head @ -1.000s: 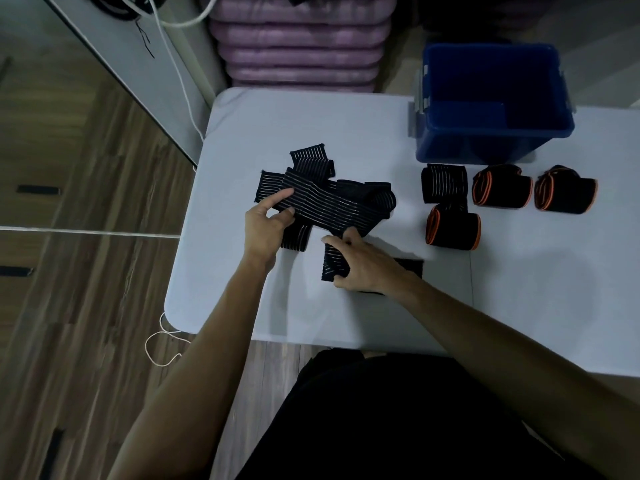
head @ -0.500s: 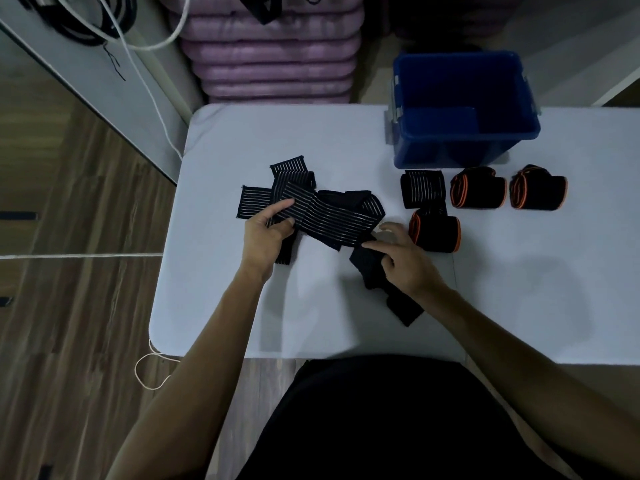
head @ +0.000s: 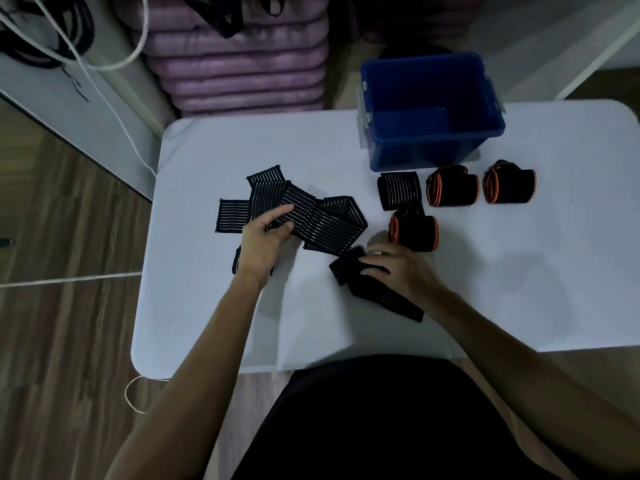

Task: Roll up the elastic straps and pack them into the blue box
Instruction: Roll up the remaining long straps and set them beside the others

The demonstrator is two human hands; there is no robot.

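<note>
Room: your white table lay bare along its near edge; the blue box sat at the far edge.
Left hand: you pinched the loose striped strap between thumb and fingers.
Right hand: fingers curled onto the strap's plain black end (grip partly hidden).
Textures: four rolled straps lay beside the box, ribbed, some orange-edged.

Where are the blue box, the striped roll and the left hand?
blue box (head: 434, 152): head view, front outer wall.
striped roll (head: 399, 189): head view, middle of its side.
left hand (head: 261, 242): head view, back of hand.
</note>
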